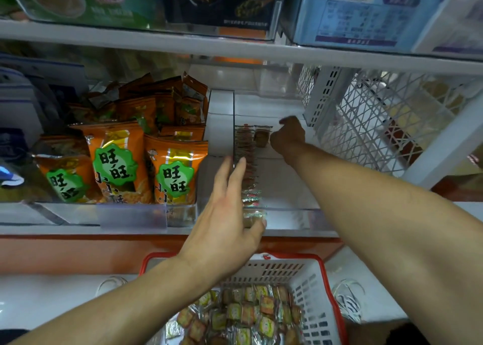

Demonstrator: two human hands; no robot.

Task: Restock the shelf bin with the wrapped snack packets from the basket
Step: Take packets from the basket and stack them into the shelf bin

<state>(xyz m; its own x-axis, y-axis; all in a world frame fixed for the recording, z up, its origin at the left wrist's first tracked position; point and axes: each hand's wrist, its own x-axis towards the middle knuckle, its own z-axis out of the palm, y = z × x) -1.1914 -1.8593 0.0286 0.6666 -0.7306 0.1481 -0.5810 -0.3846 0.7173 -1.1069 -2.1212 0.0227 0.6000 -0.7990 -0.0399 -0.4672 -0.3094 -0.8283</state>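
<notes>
A clear shelf bin on the middle shelf holds a row of small wrapped snack packets standing on edge along its left wall. My left hand lies against that row, fingers straight along its left side and thumb at the front packet. My right hand reaches deep into the bin with fingers curled, touching a single brown packet at the back of the row; whether it pinches the packet is hidden. Below, a white basket with a red rim holds several loose wrapped packets.
Orange snack bags fill the bin to the left. A white lattice shelf divider stands to the right. The upper shelf edge runs overhead with boxed goods above. An orange-red ledge lies below the shelf.
</notes>
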